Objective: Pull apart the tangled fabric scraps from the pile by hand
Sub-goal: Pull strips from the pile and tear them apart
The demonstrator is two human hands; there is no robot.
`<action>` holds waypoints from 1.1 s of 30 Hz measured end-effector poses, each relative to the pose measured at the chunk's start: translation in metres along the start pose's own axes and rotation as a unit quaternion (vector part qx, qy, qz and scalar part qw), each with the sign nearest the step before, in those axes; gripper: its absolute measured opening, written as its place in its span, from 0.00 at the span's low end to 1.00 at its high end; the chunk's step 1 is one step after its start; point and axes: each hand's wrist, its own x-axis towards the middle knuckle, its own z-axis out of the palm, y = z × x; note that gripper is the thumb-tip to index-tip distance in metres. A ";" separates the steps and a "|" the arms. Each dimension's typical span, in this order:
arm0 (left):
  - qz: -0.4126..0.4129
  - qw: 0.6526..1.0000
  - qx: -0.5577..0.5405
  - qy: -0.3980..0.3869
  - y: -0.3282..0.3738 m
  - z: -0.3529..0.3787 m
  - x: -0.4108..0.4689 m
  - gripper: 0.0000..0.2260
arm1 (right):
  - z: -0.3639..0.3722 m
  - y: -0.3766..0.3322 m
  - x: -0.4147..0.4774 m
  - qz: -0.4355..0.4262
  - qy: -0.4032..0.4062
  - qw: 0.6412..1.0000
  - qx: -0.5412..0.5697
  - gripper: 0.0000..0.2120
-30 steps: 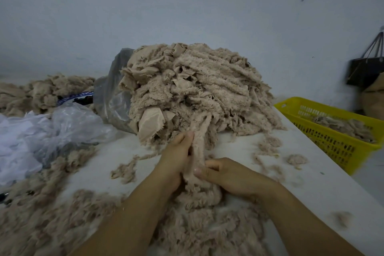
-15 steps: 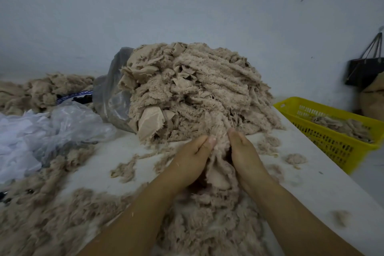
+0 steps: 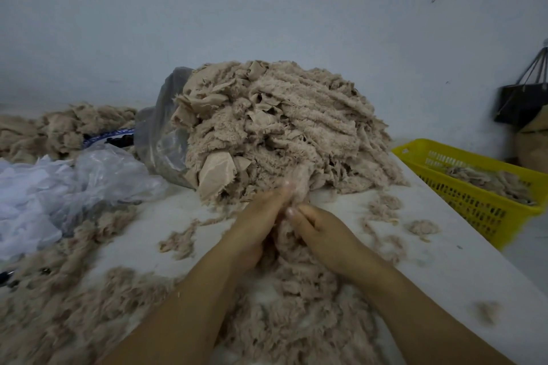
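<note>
Yellow basket (image 3: 480, 210), right of the counter (image 3: 444, 264), holds a few beige scraps. A grey plastic bag (image 3: 160, 139) sits against the far left side of the scrap pile (image 3: 290, 127), centre far. Left hand (image 3: 258, 222) and right hand (image 3: 323, 234) meet at the pile's near foot, both pinching one beige strip (image 3: 299, 184); fingertips blurred. Loose fluff (image 3: 59, 305) lies near left, with white plastic sheeting (image 3: 44, 195) beyond it.
</note>
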 end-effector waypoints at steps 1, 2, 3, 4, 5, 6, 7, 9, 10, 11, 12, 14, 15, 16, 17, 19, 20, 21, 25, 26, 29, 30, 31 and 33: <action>-0.009 1.000 -0.005 0.005 0.000 -0.001 0.000 0.14 | 0.002 0.000 -0.001 -0.010 -0.024 1.000 -0.007 0.17; -0.026 0.999 -0.032 0.020 0.001 -0.002 0.000 0.11 | 0.004 -0.001 -0.003 -0.020 -0.044 0.999 -0.007 0.17; -0.049 0.996 -0.072 0.027 0.001 -0.004 0.000 0.09 | 0.006 -0.002 -0.004 -0.030 -0.058 0.998 -0.006 0.18; -0.070 0.991 -0.115 0.017 0.002 -0.005 -0.001 0.09 | 0.007 -0.004 -0.004 -0.039 -0.067 0.997 -0.006 0.18; -0.086 0.985 -0.150 0.001 0.003 -0.008 0.000 0.11 | 0.007 -0.005 -0.004 -0.044 -0.071 0.997 -0.006 0.18; -0.091 0.978 -0.188 -0.011 0.004 -0.010 -0.001 0.13 | 0.007 -0.005 -0.003 -0.044 -0.070 0.997 -0.003 0.19; -0.090 0.970 -0.227 -0.009 0.004 -0.011 0.000 0.15 | 0.007 -0.004 -0.003 -0.039 -0.071 0.997 0.000 0.19; -0.079 0.946 -0.314 0.017 0.005 -0.016 0.005 0.16 | 0.005 0.000 -0.004 -0.024 -0.086 0.996 -0.003 0.19; -0.073 0.931 -0.356 0.035 0.006 -0.018 0.007 0.14 | 0.005 0.002 -0.005 -0.020 -0.092 0.996 -0.008 0.19; -0.072 0.924 -0.371 0.053 0.007 -0.020 0.008 0.13 | 0.005 0.003 -0.006 -0.020 -0.089 0.996 -0.012 0.19; -0.073 0.930 -0.355 0.065 0.007 -0.020 0.007 0.13 | 0.005 0.003 -0.006 -0.026 -0.075 0.997 -0.012 0.19; -0.073 0.969 -0.230 0.057 0.003 -0.016 0.006 0.19 | 0.006 -0.001 -0.003 -0.043 -0.032 0.999 -0.003 0.19; -0.071 0.985 -0.152 0.037 0.001 -0.014 0.005 0.20 | 0.006 -0.003 -0.002 -0.052 -0.018 0.998 0.000 0.19; -0.066 0.993 -0.092 0.016 0.000 -0.011 0.003 0.18 | 0.006 -0.004 -0.001 -0.060 -0.015 0.998 -0.002 0.19; -0.059 0.996 -0.064 0.010 -0.001 -0.008 0.003 0.14 | 0.006 -0.004 -0.001 -0.063 -0.023 0.998 -0.009 0.19; -0.060 0.993 -0.097 0.034 -0.001 -0.006 0.003 0.07 | 0.006 -0.003 -0.004 -0.059 -0.052 0.997 -0.016 0.20; -0.065 0.987 -0.138 0.050 0.000 -0.005 0.004 0.07 | 0.006 -0.001 -0.004 -0.051 -0.063 0.997 -0.015 0.20; -0.068 0.980 -0.177 0.063 0.000 -0.005 0.005 0.08 | 0.006 0.000 -0.004 -0.041 -0.072 0.997 -0.012 0.19; -0.060 0.971 -0.212 0.091 0.001 0.001 0.005 0.08 | 0.007 0.007 -0.001 0.009 -0.095 0.995 -0.009 0.20; -0.051 0.974 -0.199 0.091 0.002 0.002 0.004 0.08 | 0.007 0.008 0.000 0.027 -0.087 0.996 0.000 0.20; 0.001 0.989 -0.123 0.077 0.005 0.006 -0.001 0.08 | 0.005 0.008 0.000 0.122 -0.012 0.988 0.095 0.19; 0.023 0.995 -0.071 0.066 0.005 0.008 -0.005 0.07 | 0.004 0.009 0.001 0.150 0.010 0.978 0.145 0.22; 0.047 0.998 -0.004 0.046 0.004 0.010 -0.009 0.08 | 0.003 0.011 0.002 0.168 0.029 0.965 0.200 0.24; 0.088 0.990 0.107 -0.033 -0.001 0.016 -0.017 0.08 | -0.001 0.011 0.005 0.191 0.063 0.927 0.316 0.23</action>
